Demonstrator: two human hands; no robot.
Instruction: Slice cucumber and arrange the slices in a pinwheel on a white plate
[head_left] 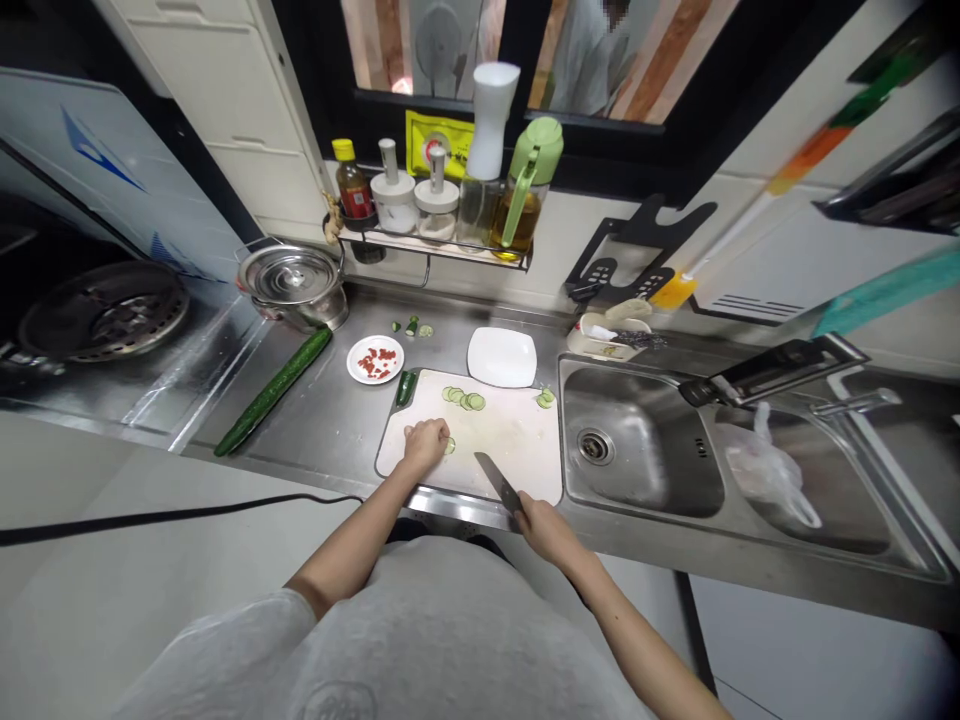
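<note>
My right hand [546, 527] is wrapped round the handle of a kitchen knife [495, 478], its blade angled up and left over the white cutting board [517, 440]. My left hand [426, 443] rests on the board's left half, fingers curled and closed on a pale green cucumber slice [450, 446] that shows at the fingertips. A row of overlapping cucumber slices [465, 399] lies higher up on the board. More slices [544, 398] sit at its upper right corner. A dark green cucumber piece [406, 387] lies at the upper left corner.
Left of the board are a long whole cucumber [277, 388] and a small plate [375, 360] with chopped red pieces. A white square dish [502, 357] stands behind the board. The steel sink [645, 440] borders it on the right. Bottles and jars fill a wall rack [435, 243].
</note>
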